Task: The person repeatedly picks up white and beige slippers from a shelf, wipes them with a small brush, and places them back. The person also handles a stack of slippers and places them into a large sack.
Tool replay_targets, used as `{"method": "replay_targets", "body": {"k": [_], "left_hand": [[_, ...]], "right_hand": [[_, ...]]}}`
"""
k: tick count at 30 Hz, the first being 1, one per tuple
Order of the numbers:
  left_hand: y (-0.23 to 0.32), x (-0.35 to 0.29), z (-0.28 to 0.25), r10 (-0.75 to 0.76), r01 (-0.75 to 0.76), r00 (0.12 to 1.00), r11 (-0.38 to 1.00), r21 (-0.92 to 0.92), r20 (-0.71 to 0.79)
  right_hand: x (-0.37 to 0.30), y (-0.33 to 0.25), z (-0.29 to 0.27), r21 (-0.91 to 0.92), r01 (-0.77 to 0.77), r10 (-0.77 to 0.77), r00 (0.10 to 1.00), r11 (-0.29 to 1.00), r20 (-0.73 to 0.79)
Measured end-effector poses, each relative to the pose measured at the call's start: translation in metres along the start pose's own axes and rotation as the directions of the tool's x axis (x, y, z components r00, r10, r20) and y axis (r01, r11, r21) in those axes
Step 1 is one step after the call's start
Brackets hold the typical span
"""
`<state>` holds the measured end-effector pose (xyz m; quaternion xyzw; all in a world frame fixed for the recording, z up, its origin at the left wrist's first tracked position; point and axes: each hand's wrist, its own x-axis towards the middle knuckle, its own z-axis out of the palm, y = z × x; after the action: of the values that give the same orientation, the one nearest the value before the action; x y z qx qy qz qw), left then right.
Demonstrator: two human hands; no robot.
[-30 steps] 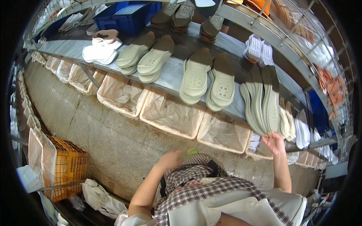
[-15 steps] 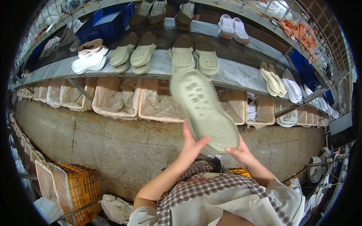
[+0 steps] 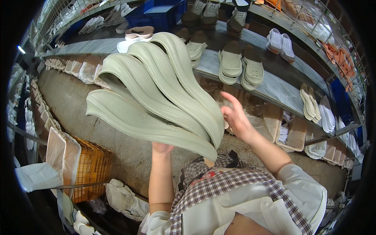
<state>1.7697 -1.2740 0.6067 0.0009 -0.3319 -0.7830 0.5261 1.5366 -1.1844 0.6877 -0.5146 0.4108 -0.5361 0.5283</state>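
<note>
Several pale sage-green shoe soles (image 3: 156, 88) are in front of me, fanned out at the far left and bunched together near my waist. Their ribbed sides face up. My left hand (image 3: 161, 148) holds them from below, with most of its fingers hidden behind the lowest sole. At the right edge of the bundle is my right hand (image 3: 239, 121), its index finger stretched out and its fingers apart. Whether its fingertips touch the soles I cannot tell for certain.
Across from me a long conveyor table (image 3: 270, 94) carries paired green soles (image 3: 229, 62), white soles (image 3: 280, 45) and a blue crate (image 3: 156, 15). Lined bins (image 3: 270, 121) stand beneath it. An orange basket (image 3: 94, 168) is at my lower left.
The sole held in both hands has given way to a fanned bundle at the left. My right hand has come off to its right edge. The view has turned left.
</note>
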Motion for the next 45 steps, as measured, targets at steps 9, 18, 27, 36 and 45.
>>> {"method": "replay_targets", "body": {"k": [9,18,27,36,45], "left_hand": [[-0.007,-0.011,0.011,0.051,-0.058,0.962,0.998,-0.015,-0.269],[0.013,-0.003,0.015,0.12,0.177,0.789,0.894,0.411,-0.602],[-0.017,-0.033,-0.044,-0.398,0.38,0.627,0.907,-0.183,-0.67],[-0.038,-0.05,-0.064,-0.53,0.365,0.658,0.845,-0.389,-0.534],[-0.039,-0.052,-0.051,-0.49,0.387,0.639,0.871,-0.302,-0.593]], "right_hand": [[0.053,0.013,0.029,0.226,-0.311,0.272,0.944,0.923,0.189],[0.061,0.04,0.039,0.412,-0.586,0.619,0.783,0.698,0.066],[0.04,0.06,0.031,0.447,-0.835,0.864,0.452,0.323,0.221],[0.029,0.079,0.025,0.47,-0.855,0.89,0.373,0.22,0.261],[0.024,0.089,0.02,0.467,-0.86,0.893,0.359,0.204,0.271]]}}
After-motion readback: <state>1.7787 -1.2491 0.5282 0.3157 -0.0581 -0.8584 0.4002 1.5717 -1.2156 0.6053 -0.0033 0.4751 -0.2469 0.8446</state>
